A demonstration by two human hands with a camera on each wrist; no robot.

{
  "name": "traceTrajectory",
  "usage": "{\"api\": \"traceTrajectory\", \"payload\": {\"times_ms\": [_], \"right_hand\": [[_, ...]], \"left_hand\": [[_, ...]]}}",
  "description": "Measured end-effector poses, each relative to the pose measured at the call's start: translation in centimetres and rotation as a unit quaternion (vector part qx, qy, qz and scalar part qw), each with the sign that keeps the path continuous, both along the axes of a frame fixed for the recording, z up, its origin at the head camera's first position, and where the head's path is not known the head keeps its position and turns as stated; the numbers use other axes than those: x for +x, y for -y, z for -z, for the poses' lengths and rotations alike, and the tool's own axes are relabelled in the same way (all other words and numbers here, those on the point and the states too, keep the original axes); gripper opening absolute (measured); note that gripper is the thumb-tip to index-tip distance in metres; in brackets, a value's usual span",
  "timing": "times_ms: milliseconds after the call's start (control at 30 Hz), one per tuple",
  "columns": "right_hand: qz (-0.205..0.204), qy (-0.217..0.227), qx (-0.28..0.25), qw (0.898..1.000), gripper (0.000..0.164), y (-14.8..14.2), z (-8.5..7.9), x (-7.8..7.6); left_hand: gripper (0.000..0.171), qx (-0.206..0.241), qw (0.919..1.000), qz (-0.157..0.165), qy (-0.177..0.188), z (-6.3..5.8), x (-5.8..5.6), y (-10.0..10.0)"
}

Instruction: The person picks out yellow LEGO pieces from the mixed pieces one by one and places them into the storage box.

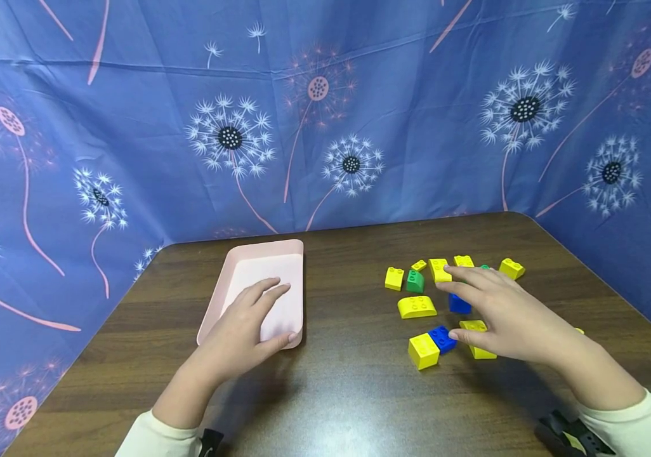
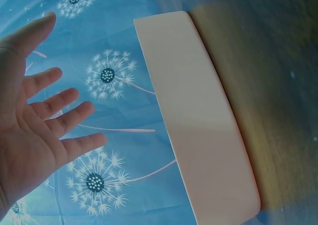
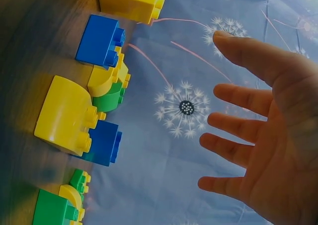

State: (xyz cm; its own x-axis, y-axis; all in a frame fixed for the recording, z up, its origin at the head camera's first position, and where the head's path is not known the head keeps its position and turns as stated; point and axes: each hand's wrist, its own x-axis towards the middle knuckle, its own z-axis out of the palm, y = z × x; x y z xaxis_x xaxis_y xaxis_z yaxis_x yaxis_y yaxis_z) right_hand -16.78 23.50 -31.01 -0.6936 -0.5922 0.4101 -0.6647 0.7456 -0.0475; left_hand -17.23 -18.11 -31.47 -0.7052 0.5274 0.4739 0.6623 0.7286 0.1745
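Observation:
My left hand [image 1: 240,330] hovers over the near part of a shallow pink tray [image 1: 271,266], its fingers spread and nothing in it. In the left wrist view the palm faces the tray's outer side wall [image 2: 198,120]. Over the toy building blocks my right hand [image 1: 511,314] is held with loosely extended fingers, also holding nothing. Beneath it lie a yellow block [image 1: 478,346] and a blue block [image 1: 459,304], each partly covered. Near its thumb, a second blue block [image 1: 442,339] sits against a yellow block [image 1: 423,352].
A rounded yellow block [image 1: 417,308], a green block [image 1: 415,281] and several more yellow blocks [image 1: 394,278] lie farther back on the brown wooden table [image 1: 348,317]. One yellow block [image 1: 511,268] is toward the right. A blue dandelion-print cloth [image 1: 417,158] hangs behind the table.

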Motion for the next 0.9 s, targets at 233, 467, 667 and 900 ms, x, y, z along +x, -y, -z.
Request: {"api": "traceTrajectory", "payload": {"times_ms": [233,467,667,900], "right_hand": [[-0.012,-0.014,-0.004,1.0,0.067,0.3,-0.2,0.1],[-0.029,-0.025,-0.014,0.999,0.062,0.7,-0.5,0.3],[-0.038,-0.037,-0.026,0.998,0.059,1.1,-0.8,0.4],[-0.03,-0.028,-0.028,0.999,0.058,1.6,-1.0,0.6]], "left_hand": [[0.064,0.013,0.9998,-0.002,0.012,0.0,-0.1,0.4],[0.059,0.033,0.9993,0.008,0.011,0.0,-0.4,1.1],[0.049,0.055,0.9983,0.003,0.019,-0.2,-0.9,2.0],[0.042,0.094,0.9916,-0.066,0.06,-0.6,-2.1,4.2]]}}
